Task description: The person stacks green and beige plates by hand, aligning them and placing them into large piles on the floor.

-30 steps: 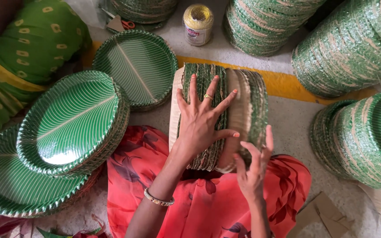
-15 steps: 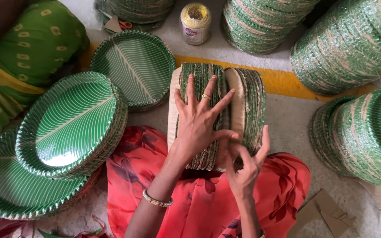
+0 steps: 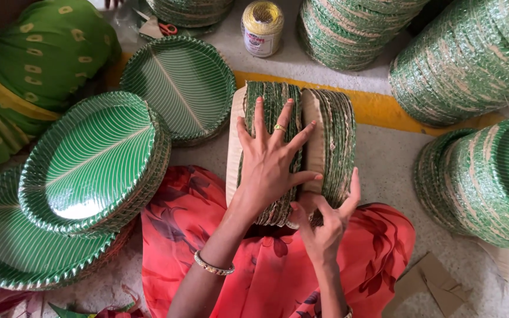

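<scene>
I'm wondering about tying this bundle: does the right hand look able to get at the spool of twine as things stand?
Probably yes. The right hand grips the near edge of the plate bundle; the spool of twine stands just beyond it on open floor, but the hand would need to let go first.

A bundle of plates on edge [image 3: 293, 147] rests against the person's lap at centre, the left hand [image 3: 269, 162] spread on top and the right hand [image 3: 325, 227] at its five o'clock. Flat plate stacks [image 3: 92, 162] lie at nine o'clock, a twine spool [image 3: 262, 26] at twelve, scissors [image 3: 160, 26] at eleven, and more plate stacks [image 3: 472, 59] from one to three o'clock on the floor [image 3: 384, 171].
</scene>
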